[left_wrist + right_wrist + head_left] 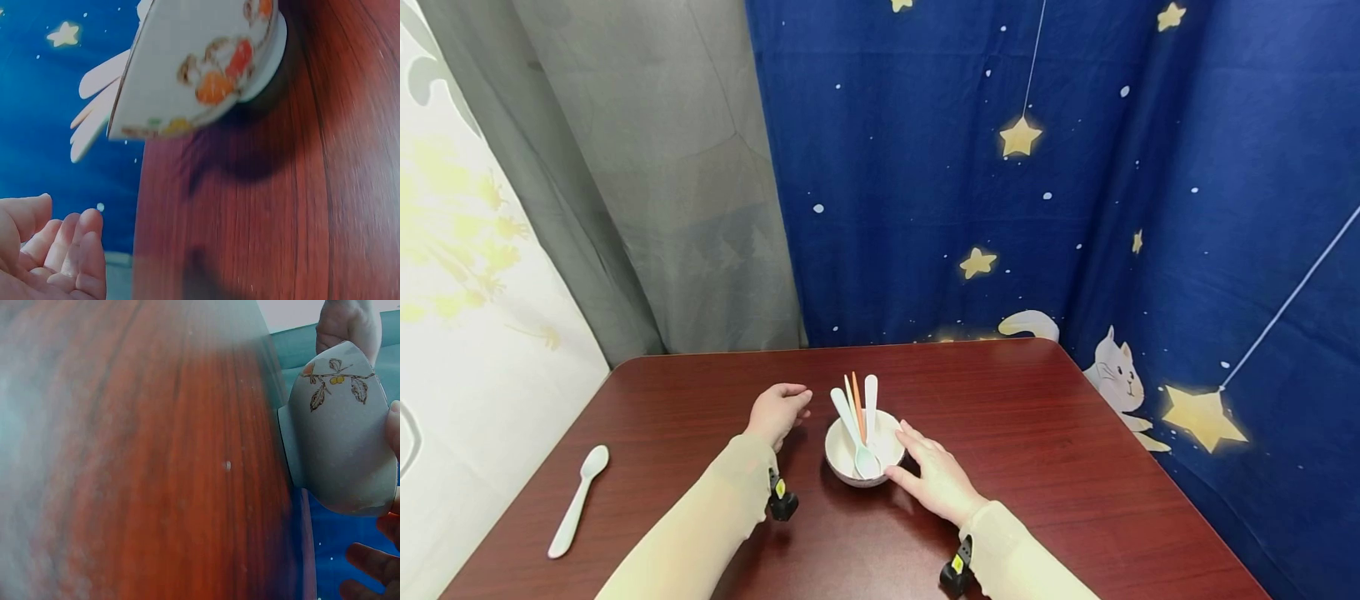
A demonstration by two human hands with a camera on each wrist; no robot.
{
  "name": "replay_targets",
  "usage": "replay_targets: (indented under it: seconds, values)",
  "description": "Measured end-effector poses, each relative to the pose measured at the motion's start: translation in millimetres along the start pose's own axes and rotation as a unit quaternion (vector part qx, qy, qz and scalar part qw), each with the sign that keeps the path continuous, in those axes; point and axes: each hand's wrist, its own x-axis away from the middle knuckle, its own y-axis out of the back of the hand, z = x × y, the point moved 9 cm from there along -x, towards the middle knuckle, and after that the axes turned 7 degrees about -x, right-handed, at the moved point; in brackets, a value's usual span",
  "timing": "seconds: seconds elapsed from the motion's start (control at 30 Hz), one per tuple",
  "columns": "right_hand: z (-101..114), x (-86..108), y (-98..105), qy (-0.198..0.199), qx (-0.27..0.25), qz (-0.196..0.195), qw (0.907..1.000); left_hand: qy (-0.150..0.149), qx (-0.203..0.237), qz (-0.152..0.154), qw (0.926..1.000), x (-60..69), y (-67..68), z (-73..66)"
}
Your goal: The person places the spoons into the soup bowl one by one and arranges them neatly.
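Note:
A small white bowl [839, 454] with a painted fruit-and-leaf pattern [215, 81] stands upright on the table. In it lean several utensils: a pale mint spoon [867, 462], an orange handle [858, 408], a thin cream handle [848, 390] and a white handle [871, 396]. My right hand [938, 479] touches the bowl's right rim with its thumb and fingertips, the fingers fairly straight and spread. Left of the bowl, apart from it, my left hand [778, 414] hangs with loosely bent fingers and holds nothing. The utensils' lower ends are partly hidden.
A white spoon [580, 502] lies alone on the left side of the dark red wooden table [700, 400]. Behind the table hang a grey curtain [685, 208] and a blue star-patterned curtain [910, 208]. Each wrist wears a small black camera.

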Motion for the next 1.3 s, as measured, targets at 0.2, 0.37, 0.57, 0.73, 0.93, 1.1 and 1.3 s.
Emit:
replay_targets:
  seconds: [0.2,0.37,0.57,0.73,0.93,1.1,1.3]
  values:
    - [-1.4,-0.1,0.1,-0.004,0.002,0.001,1.0,-0.003,-0.006,-0.003,1.0,0.9,15.6,7.4]
    - [-3.1,0.3,-0.5,-0.011,-0.001,0.004,0.9999,-0.003,-0.005,-0.005,1.0,0.8,23.3,12.6]
    - [-0.8,1.1,0.7,-0.001,-0.002,-0.004,1.0,-0.004,-0.005,0.001,1.0,4.9,29.3,14.7]
    - [-0.9,1.8,-0.1,-0.004,-0.007,-0.003,1.0,-0.001,-0.007,0.002,1.0,7.7,36.9,19.5]
    - [-0.9,1.3,-0.4,-0.007,-0.01,0.002,0.9999,-0.003,-0.016,-0.001,0.9999,10.2,48.9,27.6]
    - [-0.5,1.1,-1.0,-0.007,-0.007,0.004,0.9999,-0.002,-0.019,-0.015,0.9997,12.3,62.0,36.1]
    - [-1.0,0.4,-1.3,-0.009,-0.008,0.006,0.9999,0.001,-0.028,-0.027,0.9992,14.2,77.7,47.4]
